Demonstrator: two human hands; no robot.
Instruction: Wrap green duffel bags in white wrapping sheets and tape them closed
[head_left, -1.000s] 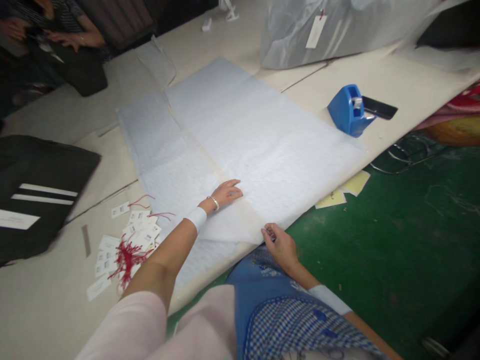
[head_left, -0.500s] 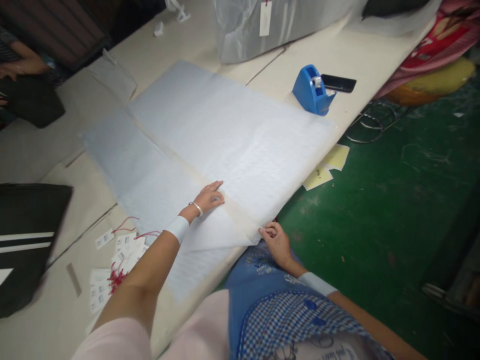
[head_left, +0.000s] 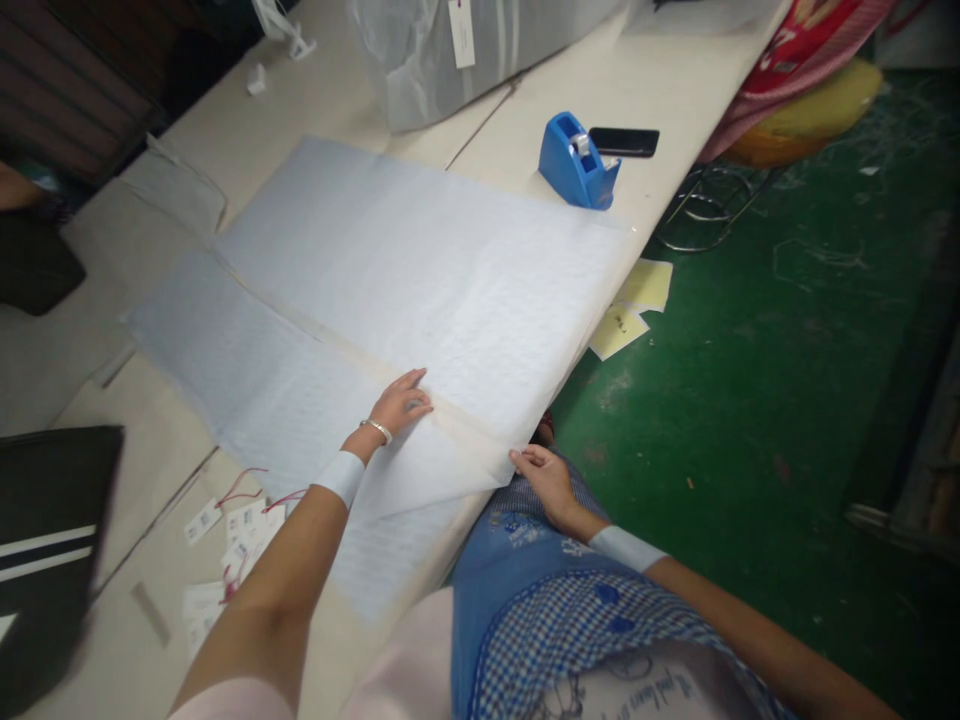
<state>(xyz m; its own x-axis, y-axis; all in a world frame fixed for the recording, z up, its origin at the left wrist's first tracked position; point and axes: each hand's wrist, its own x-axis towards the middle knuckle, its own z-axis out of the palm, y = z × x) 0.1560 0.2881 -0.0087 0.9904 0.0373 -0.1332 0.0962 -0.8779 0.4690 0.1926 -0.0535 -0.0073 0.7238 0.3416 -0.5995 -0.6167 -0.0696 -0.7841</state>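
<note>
Thin bluish-white sheeting, like tissue paper (head_left: pixel 420 240), is spread over the table, with a narrow beige band running diagonally between its two halves. On this band lies my left hand (head_left: pixel 401 403), its fingers stretched out and the thumb apart, touching the sheet. At the table's front edge my right hand (head_left: pixel 546 480) pinches the sheet's near corner between thumb and fingertips. The near left part of the sheet is folded at a slant by the edge. A blue tape dispenser (head_left: pixel 574 160) stands beyond the sheet's far right corner.
A black phone (head_left: pixel 624 142) lies by the dispenser. Behind stands a plastic-wrapped grey bag (head_left: pixel 442 75) with a tag. White tags (head_left: pixel 244 530) with red strings and a black item with white stripes (head_left: pixel 52 510) lie left. Yellow papers (head_left: pixel 621 330) show beside the table edge; a stool (head_left: pixel 810 110) stands right.
The head view has shifted, so the table items sit further left. Both hands stay at nearly the same places on the sheet, the right one still pinching its corner.
</note>
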